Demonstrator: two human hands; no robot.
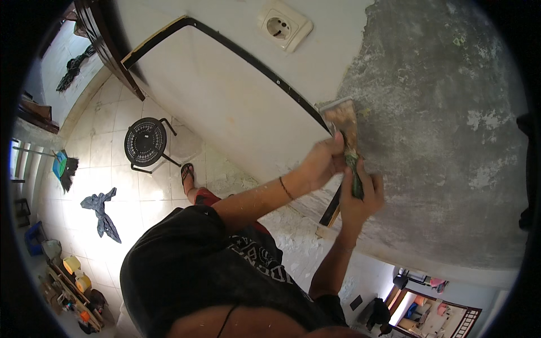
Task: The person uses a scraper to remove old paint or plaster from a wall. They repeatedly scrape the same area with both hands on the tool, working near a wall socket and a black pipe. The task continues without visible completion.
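A broad scraper (341, 116) with a worn, stained blade and a dark green handle is between my hands. My left hand (322, 162), with a thin dark cord on the wrist, pinches it near the base of the blade. Around the handle are the fingers of my right hand (362, 195). The blade edge lies at or close to the wall, beside the border between white paint (325, 55) and a bare grey plaster patch (427, 139). A black trim strip (253, 63) with screw heads runs along the wall and passes behind my hands.
A white power socket (279, 27) sits on the wall above the strip. Paint flakes (291, 241) litter the floor below. To the left stand a black round stool (146, 142), a dark cloth (101, 213) and a broom (67, 171). Yellow containers (78, 272) lie farther down.
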